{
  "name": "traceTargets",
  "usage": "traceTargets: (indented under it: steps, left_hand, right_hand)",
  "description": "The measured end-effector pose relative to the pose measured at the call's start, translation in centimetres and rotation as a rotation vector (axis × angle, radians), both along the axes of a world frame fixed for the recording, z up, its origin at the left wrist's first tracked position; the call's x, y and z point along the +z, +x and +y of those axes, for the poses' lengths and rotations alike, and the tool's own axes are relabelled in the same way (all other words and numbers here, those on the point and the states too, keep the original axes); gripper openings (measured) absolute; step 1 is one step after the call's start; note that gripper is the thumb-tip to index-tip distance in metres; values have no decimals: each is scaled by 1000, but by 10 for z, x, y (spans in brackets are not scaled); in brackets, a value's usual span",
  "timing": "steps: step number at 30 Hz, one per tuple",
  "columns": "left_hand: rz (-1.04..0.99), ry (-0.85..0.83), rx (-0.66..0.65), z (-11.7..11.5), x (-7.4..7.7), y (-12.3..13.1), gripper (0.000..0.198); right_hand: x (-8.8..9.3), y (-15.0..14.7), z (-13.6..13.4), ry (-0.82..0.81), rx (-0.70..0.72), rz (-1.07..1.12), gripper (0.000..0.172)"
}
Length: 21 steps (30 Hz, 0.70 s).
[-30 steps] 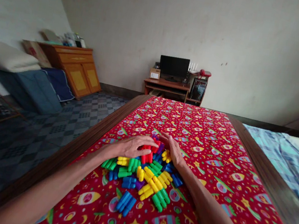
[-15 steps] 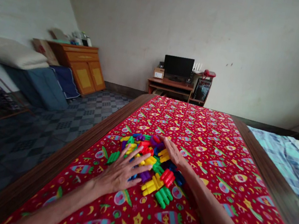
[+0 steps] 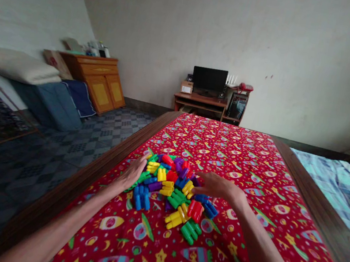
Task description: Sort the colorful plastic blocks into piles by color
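A loose heap of plastic toy building blocks in blue, green, yellow, red and purple lies between my hands. Along the heap's left edge my left hand point(image 3: 133, 173) rests on its side, fingers stretched forward, beside the green blocks point(image 3: 144, 177). My right hand point(image 3: 217, 186) reaches in from the right with fingers extended, by a yellow block point(image 3: 188, 189) and a blue block point(image 3: 210, 209); some of its fingers are hidden. Nearer to me lie a blue block point(image 3: 141, 198), a yellow block point(image 3: 175, 218), a red block point(image 3: 195, 211) and a green block point(image 3: 191, 231).
A red patterned cloth point(image 3: 213, 142) covers the table, whose brown edge point(image 3: 118, 150) shows on the left. Beyond stands a desk point(image 3: 200, 101) with a monitor point(image 3: 209, 79). A wooden cabinet point(image 3: 94, 79) is at the left, and bedding point(image 3: 326, 187) at the right.
My left hand has moved from over the heap to its left edge, uncovering blocks. My right hand has drawn back a little to the right and nearer.
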<state>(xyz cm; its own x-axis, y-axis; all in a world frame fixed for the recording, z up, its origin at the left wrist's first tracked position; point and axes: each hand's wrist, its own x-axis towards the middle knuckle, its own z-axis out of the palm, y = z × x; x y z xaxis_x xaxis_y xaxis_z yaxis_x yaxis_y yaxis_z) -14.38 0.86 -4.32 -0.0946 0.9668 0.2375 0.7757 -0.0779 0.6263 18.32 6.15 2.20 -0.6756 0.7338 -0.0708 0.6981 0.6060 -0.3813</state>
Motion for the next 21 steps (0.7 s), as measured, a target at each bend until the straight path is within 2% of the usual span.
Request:
traceTargets:
  steps: [3, 6, 10, 13, 15, 18, 21]
  left_hand:
    - [-78, -35, -88, 7, 5, 24, 67]
    - [-182, -29, -209, 7, 22, 49, 62]
    - [-150, 22, -414, -4, 50, 76, 58]
    - [14, 119, -535, -22, 61, 80, 54]
    - [155, 196, -504, -39, 56, 71, 51]
    - [296, 201, -334, -73, 29, 46, 55]
    - [315, 104, -284, -103, -6, 26, 84]
  right_hand:
    - [3, -20, -13, -66, 42, -131, 54]
    - [8, -29, -16, -69, 46, -21, 58]
    - [19, -16, -8, -209, 160, 193, 55]
    - [30, 5, 0, -278, 110, 297, 50]
    - [36, 21, 7, -209, 24, 319, 45]
    - [40, 48, 20, -40, -111, 292, 37]
    - [42, 68, 28, 87, -222, 302, 37]
